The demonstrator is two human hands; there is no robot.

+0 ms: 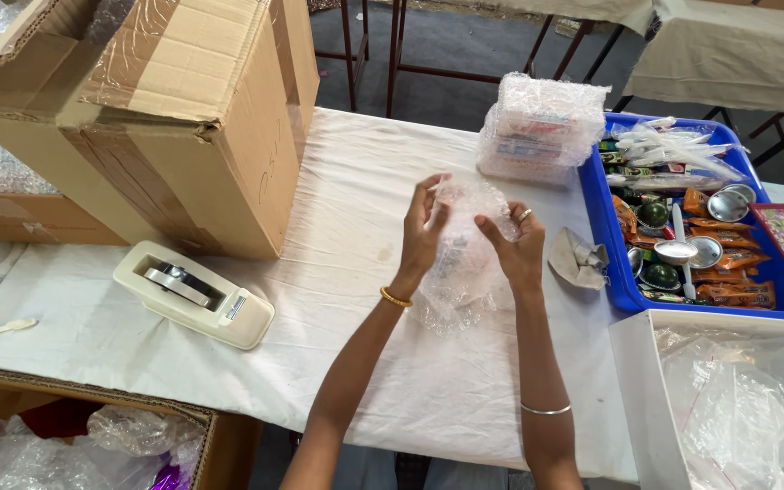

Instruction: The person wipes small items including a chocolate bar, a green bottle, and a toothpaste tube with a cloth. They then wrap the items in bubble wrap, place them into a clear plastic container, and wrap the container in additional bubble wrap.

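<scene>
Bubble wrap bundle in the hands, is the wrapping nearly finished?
Partly. Two wrapped packs already sit stacked by the blue tray. The left hand and right hand hold a bubble wrap bundle, its wrap loose and untaped. The tray remains full of small items.

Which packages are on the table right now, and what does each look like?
Bubble-wrapped bundle: held between left hand and right hand, clear wrap.
Wrapped stack: behind the hands, clear wrap over boxes.
Cardboard box: far left, brown, taped.
Sachets: in blue tray, orange.
</scene>
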